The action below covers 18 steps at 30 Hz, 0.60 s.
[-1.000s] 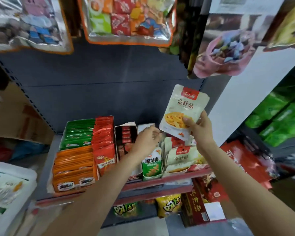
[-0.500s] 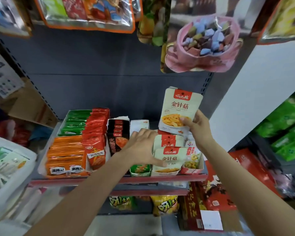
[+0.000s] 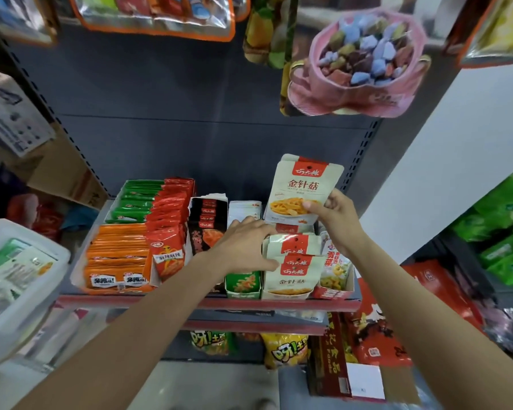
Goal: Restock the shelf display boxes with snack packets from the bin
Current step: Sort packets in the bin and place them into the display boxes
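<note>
Right hand (image 3: pixel 339 221) pinching a cream packet (image 3: pixel 301 189) upright by its lower edge — just above the display box (image 3: pixel 290 287) of matching packets, left hand (image 3: pixel 243 244) lying fingers spread and straight on those packets' tops, bin (image 3: pixel 18 261) well off to the left hand's outer side.

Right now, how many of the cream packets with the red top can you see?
4: one cream red-topped mushroom packet held up in the right hand; three more in the display box, rear, middle and front. More may be hidden.
</note>
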Each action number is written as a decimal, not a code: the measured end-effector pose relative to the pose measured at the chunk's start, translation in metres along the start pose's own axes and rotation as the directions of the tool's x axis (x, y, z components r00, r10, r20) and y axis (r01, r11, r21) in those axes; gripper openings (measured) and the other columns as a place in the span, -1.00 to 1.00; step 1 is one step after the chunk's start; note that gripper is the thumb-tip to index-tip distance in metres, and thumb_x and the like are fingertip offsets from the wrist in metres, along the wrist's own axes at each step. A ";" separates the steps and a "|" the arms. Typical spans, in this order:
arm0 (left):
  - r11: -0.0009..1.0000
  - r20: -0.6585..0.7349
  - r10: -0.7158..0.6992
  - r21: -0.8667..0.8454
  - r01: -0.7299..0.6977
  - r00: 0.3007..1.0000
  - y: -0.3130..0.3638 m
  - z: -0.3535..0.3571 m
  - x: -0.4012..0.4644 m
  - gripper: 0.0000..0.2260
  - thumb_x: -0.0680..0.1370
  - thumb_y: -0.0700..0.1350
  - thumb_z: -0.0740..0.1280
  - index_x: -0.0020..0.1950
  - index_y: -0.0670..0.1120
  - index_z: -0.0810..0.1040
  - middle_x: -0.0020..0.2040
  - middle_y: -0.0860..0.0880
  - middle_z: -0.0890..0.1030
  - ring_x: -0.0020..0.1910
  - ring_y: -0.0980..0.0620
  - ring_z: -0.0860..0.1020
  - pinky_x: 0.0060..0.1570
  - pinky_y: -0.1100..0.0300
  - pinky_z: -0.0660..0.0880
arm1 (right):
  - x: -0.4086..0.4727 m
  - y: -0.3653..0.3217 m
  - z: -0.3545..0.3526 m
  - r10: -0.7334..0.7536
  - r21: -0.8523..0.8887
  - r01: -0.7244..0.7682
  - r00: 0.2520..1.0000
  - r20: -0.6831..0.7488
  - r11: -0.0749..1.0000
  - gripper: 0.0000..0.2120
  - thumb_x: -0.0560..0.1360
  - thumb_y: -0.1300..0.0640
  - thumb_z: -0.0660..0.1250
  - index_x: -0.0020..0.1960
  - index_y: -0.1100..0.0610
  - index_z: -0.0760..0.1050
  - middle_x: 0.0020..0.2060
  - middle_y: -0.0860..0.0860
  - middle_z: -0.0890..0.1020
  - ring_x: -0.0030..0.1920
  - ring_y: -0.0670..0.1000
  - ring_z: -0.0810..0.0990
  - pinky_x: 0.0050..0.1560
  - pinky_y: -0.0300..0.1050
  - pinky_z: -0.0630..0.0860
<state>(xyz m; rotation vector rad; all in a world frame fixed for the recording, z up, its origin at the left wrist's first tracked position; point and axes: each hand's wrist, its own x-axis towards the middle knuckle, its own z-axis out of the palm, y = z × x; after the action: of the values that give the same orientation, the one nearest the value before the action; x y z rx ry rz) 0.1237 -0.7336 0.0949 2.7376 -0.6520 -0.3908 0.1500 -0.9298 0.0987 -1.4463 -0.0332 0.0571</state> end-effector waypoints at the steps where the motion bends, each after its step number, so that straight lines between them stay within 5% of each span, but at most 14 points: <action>1: 1.000 0.002 0.001 -0.007 -0.001 1.000 0.000 0.000 0.000 -0.38 0.43 0.17 0.36 0.43 0.03 0.29 0.37 0.04 0.38 0.32 0.06 0.27 0.29 0.08 0.18 | 0.001 0.000 0.000 0.011 0.009 -0.011 1.000 0.019 1.000 -0.69 0.46 0.36 0.34 0.20 0.24 0.47 0.12 0.13 0.63 0.11 0.11 0.63 0.10 0.01 0.58; 10: 0.998 -0.011 -0.018 -0.063 0.017 1.000 -0.001 0.000 -0.001 -0.45 0.44 0.12 0.38 0.39 0.03 0.36 0.30 0.04 0.44 0.27 0.07 0.31 0.26 0.09 0.23 | 0.004 0.009 -0.019 0.124 0.066 -0.132 0.985 0.116 0.989 -0.68 0.48 0.41 0.27 0.22 0.28 0.44 0.11 0.12 0.64 0.13 0.14 0.62 0.08 -0.02 0.59; 18: 0.996 -0.027 -0.011 -0.089 0.009 1.000 -0.005 0.003 0.004 -0.48 0.45 0.12 0.38 0.37 0.03 0.38 0.22 0.06 0.47 0.21 0.09 0.32 0.24 0.09 0.25 | 0.006 0.000 -0.019 0.173 -0.414 -0.124 0.981 0.083 0.902 -0.72 0.47 0.33 0.36 0.17 0.22 0.51 0.12 0.05 0.62 0.08 0.00 0.63 -0.05 -0.25 0.59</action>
<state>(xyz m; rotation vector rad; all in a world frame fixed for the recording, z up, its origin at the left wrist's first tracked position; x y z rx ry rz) 0.1281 -0.7317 0.0902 2.6580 -0.5990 -0.3745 0.1571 -0.9484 0.0960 -1.8621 -0.0321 0.2758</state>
